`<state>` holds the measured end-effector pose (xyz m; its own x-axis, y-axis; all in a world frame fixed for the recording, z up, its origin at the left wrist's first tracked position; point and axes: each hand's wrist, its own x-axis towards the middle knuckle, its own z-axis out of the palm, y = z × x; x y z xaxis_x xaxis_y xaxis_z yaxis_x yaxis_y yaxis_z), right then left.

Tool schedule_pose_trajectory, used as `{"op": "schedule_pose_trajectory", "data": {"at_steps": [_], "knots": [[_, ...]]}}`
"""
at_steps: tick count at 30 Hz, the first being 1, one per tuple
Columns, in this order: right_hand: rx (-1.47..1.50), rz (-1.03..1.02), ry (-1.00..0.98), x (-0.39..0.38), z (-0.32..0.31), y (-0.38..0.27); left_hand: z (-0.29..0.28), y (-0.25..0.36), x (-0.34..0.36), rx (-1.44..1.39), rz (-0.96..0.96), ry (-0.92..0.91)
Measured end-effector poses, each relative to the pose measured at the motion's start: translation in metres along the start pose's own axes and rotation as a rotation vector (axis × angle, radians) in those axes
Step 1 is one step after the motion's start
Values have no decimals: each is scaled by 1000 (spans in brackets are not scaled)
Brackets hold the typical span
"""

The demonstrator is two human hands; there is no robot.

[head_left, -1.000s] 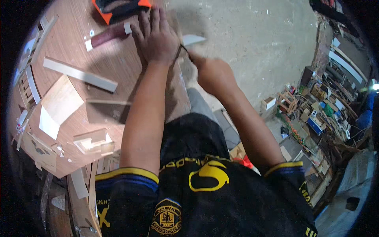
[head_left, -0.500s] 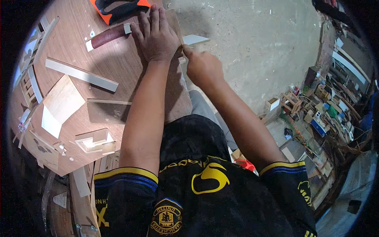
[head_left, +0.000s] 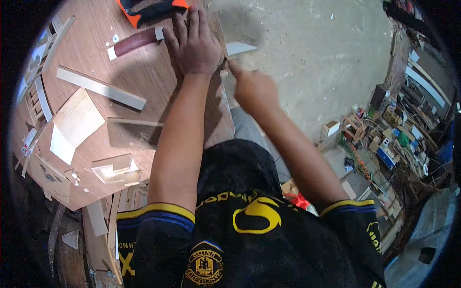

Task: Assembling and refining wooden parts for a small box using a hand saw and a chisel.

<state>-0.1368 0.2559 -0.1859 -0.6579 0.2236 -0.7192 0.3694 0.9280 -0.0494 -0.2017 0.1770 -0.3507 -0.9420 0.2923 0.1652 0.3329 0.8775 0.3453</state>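
My left hand [head_left: 198,50] lies flat near the right edge of the brown wooden table [head_left: 158,72], fingers stretched forward. What lies under its palm is hidden. A pale, pointed flat piece [head_left: 241,48] sticks out past that edge, beside the hand. Just off the edge, my right hand [head_left: 257,91] is closed, its index finger reaching towards the left wrist; whatever it grips is too hidden and blurred to name. Left of my left fingers rests a dark red sandpaper-like roll [head_left: 137,43] with pale ends. An orange and black saw handle [head_left: 153,10] sits beyond it.
A pale wooden strip [head_left: 101,87], a bent thin sheet [head_left: 79,117], a flat board [head_left: 132,132] and a small box-like frame [head_left: 116,169] lie on the table's left part. Concrete floor [head_left: 307,62] spreads to the right, with piled wood scraps and a blue box [head_left: 385,154] farther off.
My right hand has drawn back slightly to the right and down, away from the table's edge. My left hand keeps its place on the table while the whole view shifts a little.
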Motion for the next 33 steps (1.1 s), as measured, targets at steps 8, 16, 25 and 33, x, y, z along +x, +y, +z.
{"op": "schedule_pose_trajectory", "data": {"at_steps": [8, 16, 25, 33], "knots": [[15, -34, 5, 8, 15, 9, -1, 3, 7, 34, 7, 15], [44, -16, 32, 0, 17, 20, 2, 2, 5, 6, 10, 48], [126, 33, 58, -6, 34, 25, -2, 5, 7, 89, 56, 25], [54, 20, 51, -3, 24, 15, -18, 12, 6, -36, 27, 8]]}}
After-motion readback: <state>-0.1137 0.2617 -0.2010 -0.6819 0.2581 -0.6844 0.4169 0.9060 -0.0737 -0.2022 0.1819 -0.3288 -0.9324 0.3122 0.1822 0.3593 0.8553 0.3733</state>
